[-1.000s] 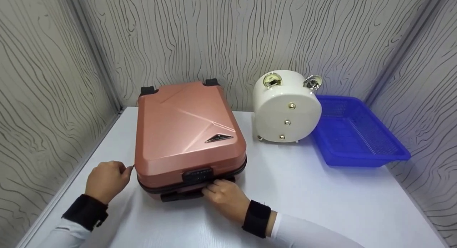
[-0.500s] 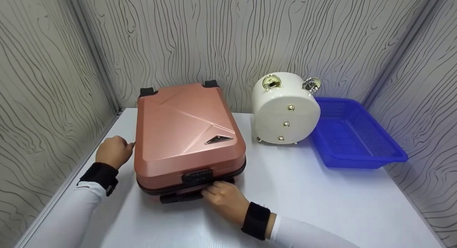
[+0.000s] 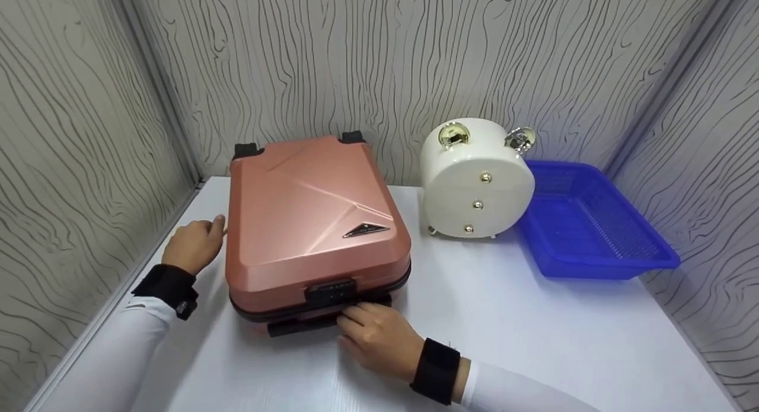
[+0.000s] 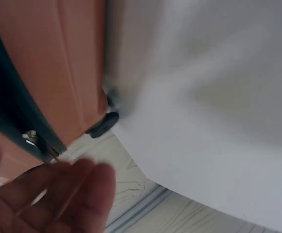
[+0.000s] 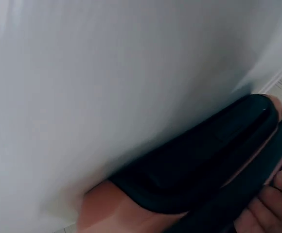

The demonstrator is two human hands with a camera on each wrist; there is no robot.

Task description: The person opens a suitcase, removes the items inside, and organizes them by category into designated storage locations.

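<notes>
A rose-pink hard-shell suitcase (image 3: 314, 222) lies flat on the white table (image 3: 504, 329), its black combination lock (image 3: 329, 292) facing me. My left hand (image 3: 193, 246) is at the case's left side with the thumb against the shell. In the left wrist view its relaxed fingers (image 4: 63, 194) are just below the small metal zipper pull (image 4: 31, 138) on the dark zipper band. My right hand (image 3: 373, 332) grips the case's front edge below the lock, fingers curled beside the black handle (image 3: 296, 326). The right wrist view shows that handle (image 5: 199, 160) and fingertips (image 5: 272, 204) at the seam.
A round white case with gold studs and clasps (image 3: 477, 178) stands on edge behind and right of the suitcase. A blue plastic mesh basket (image 3: 593, 222) sits at the far right. Patterned walls close in the table on the left, back and right.
My left hand has slid from the suitcase's front left corner back along its left side. The right hand has stayed at the front edge.
</notes>
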